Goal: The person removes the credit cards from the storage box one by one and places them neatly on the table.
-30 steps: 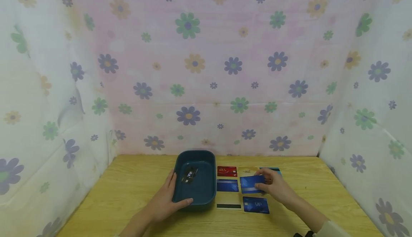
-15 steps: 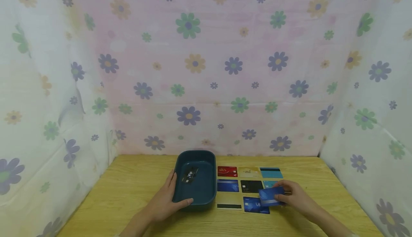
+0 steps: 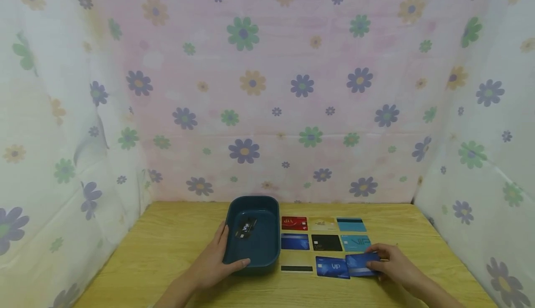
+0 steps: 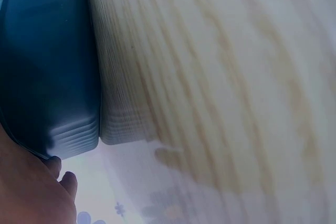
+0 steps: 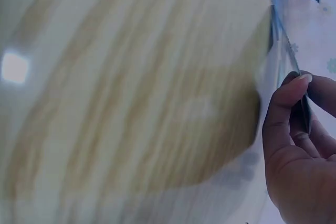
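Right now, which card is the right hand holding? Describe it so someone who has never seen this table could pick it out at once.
Start at the dark teal tray that the left hand grips; a grid of cards lies to its right. In the nearest row, past the blue VIP card, is the blue card pinched by the right hand. It alone is under fingers, overlapping the VIP card's edge.

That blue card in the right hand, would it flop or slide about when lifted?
The blue card probably stays stiff: pinched at one edge by the right hand, it looks flat, not drooping. It is thin, so likely light. Its glossy face could slide easily on the smooth wooden table.
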Action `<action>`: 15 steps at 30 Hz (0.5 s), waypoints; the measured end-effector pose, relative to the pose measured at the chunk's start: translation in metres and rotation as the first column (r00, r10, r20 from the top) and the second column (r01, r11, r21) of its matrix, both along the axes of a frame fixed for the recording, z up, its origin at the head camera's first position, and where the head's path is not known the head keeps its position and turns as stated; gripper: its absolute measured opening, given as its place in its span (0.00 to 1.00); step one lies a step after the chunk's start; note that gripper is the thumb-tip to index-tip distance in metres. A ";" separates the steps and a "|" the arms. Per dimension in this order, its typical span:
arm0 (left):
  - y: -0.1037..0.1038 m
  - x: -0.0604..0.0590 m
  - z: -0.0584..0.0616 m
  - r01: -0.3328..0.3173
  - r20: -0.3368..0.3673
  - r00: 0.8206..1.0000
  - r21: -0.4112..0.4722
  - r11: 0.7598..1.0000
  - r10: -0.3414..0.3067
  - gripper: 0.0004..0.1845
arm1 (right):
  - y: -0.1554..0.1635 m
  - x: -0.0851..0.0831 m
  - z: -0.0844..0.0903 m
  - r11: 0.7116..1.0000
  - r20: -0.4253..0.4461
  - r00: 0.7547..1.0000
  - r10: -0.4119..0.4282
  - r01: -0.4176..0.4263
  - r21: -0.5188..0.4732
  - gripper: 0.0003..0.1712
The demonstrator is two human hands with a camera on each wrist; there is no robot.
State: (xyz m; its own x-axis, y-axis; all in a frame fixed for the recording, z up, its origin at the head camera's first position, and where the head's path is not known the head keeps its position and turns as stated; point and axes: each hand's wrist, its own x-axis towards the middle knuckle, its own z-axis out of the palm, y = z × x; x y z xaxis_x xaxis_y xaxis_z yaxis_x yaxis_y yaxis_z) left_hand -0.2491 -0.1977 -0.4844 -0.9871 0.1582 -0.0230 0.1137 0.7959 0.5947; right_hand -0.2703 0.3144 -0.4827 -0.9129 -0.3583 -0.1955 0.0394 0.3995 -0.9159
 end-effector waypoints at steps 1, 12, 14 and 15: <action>0.000 0.000 0.000 0.000 0.001 1.000 0.002 1.000 0.000 0.69 | 0.000 0.000 0.001 1.000 -0.001 1.000 -0.002 0.002 -0.002 0.22; 0.000 0.000 0.000 -0.006 0.003 1.000 0.007 1.000 0.006 0.69 | 0.007 -0.002 0.003 0.994 -0.028 0.998 -0.060 0.062 0.086 0.20; 0.000 0.000 0.000 -0.007 0.003 1.000 0.003 1.000 0.007 0.69 | 0.005 -0.003 0.000 0.989 -0.056 0.996 -0.072 0.078 0.127 0.19; 0.000 -0.001 0.000 -0.007 0.004 1.000 0.003 1.000 0.007 0.69 | 0.004 -0.003 0.000 0.984 -0.076 0.994 -0.076 0.087 0.152 0.18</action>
